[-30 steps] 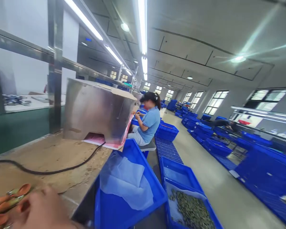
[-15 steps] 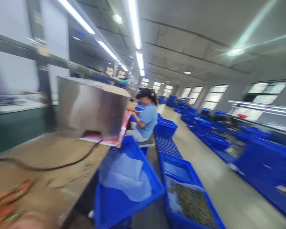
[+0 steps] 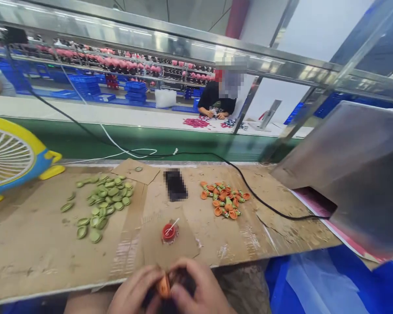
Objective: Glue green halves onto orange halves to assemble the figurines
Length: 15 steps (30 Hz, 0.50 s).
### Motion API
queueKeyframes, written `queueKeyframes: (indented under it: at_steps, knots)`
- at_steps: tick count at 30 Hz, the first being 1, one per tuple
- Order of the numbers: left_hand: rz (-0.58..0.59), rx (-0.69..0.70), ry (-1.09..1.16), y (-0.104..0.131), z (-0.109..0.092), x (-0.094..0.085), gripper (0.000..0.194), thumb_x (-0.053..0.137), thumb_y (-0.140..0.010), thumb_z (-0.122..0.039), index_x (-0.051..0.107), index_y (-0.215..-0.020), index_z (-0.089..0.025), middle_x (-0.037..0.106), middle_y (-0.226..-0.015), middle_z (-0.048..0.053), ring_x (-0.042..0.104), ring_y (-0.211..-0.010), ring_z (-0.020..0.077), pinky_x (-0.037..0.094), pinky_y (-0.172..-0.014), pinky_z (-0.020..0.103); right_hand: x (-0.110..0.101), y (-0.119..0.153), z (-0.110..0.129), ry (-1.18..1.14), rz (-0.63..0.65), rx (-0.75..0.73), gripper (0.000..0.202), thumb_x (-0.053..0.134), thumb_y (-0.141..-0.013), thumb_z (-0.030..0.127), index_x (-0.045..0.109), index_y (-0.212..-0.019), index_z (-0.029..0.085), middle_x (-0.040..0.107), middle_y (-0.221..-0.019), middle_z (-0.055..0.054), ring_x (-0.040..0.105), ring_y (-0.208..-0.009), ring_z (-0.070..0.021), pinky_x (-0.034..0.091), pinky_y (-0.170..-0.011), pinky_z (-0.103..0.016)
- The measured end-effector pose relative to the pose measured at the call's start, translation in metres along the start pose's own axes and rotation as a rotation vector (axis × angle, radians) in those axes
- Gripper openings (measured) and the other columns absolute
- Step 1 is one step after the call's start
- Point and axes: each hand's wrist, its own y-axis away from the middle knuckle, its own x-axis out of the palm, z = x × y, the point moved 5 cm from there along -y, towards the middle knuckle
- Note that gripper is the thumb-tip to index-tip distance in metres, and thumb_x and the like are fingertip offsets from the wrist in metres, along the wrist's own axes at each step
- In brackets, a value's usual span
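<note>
The table (image 3: 46, 261) is covered in matt, scuffed brown cardboard patched with glossy tape. The green pieces (image 3: 101, 203) and orange pieces (image 3: 225, 200) look like smooth plastic. At right, the metal housing (image 3: 356, 170) has a brushed, dull sheen; the fan (image 3: 9, 159) is glossy plastic.

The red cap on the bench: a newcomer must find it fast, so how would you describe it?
Start at the cardboard-covered workbench. Between the green pile on the left and the orange pile on the right, nearer the front edge, sits the red cap. It alone is red, stands by itself and has a thin white stick in it.
</note>
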Motion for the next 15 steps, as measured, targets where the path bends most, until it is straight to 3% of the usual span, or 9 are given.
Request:
queueKeyframes:
  at_steps: [5,9,15]
  knots:
    - [-0.089,-0.395,0.22,-0.023,0.038,-0.004,0.021,0.065,-0.091,-0.029,0.07,-0.11,-0.022,0.08,-0.106,0.009,0.079,-0.097,0.0251,0.066,-0.083,0.03,-0.027,-0.056,-0.02,0.06,-0.308,0.116,0.038,0.06,-0.09,0.033,0.062,-0.125,0.019,0.064,-0.096,-0.004,0.061,-0.082,-0.0182,0.051,-0.077,-0.029]
    - [-0.094,-0.465,0.443,-0.036,0.057,0.005,0.02,0.066,-0.09,-0.028,0.068,-0.108,-0.02,0.079,-0.106,0.01,0.078,-0.096,0.0233,0.065,-0.087,0.032,-0.026,-0.094,-0.026,0.077,-0.249,0.11,0.038,0.061,-0.086,0.03,0.066,-0.122,0.016,0.067,-0.094,-0.004,0.061,-0.078,-0.0178,0.052,-0.075,-0.03]
    - [-0.088,-0.362,0.296,-0.036,0.051,0.002,0.019,0.064,-0.089,-0.023,0.071,-0.107,-0.022,0.079,-0.106,0.009,0.076,-0.1,0.0246,0.062,-0.089,0.034,-0.018,-0.1,-0.007,0.097,-0.08,0.078,0.02,0.059,-0.09,0.024,0.076,-0.095,0.018,0.077,-0.092,-0.005,0.069,-0.085,-0.02,0.053,-0.079,-0.031]
